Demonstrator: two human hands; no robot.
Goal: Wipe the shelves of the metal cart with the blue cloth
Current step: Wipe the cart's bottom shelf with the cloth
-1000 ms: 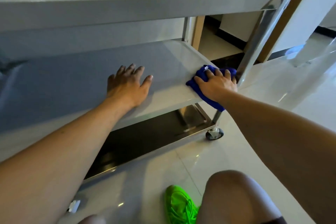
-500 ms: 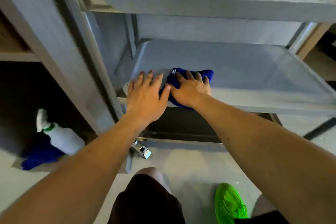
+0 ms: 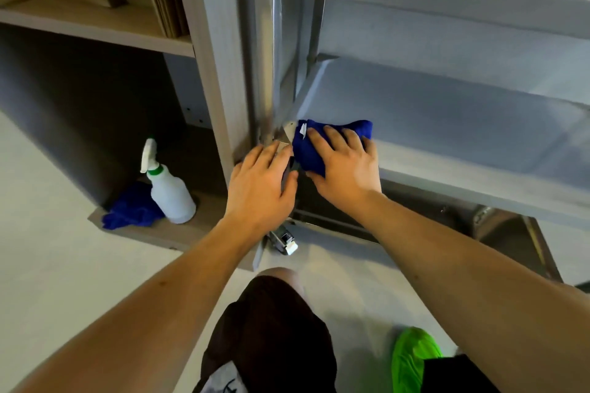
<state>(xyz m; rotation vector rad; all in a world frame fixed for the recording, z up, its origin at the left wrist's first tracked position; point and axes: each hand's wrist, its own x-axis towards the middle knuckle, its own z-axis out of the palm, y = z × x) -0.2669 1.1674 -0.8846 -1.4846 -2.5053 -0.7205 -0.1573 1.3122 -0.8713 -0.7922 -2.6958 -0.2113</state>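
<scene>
1. Head view, centre of frame: the right hand (image 3: 346,169) lies flat, fingers spread, pressing the blue cloth (image 3: 311,145) onto the near left corner of the metal cart's middle shelf (image 3: 447,124).
2. Just left of it, the left hand (image 3: 260,188) rests open, palm down, at the shelf corner beside the cart's upright post (image 3: 271,73); its fingertips are close to the cloth.
3. Lower centre: a caster (image 3: 284,241) below the hands; a bent knee in dark shorts (image 3: 271,329); a green shoe (image 3: 413,357) at lower right.
4. Left of frame: a white spray bottle (image 3: 167,191) stands touching a second blue cloth (image 3: 131,210) on the base of a wooden cabinet (image 3: 95,25).
</scene>
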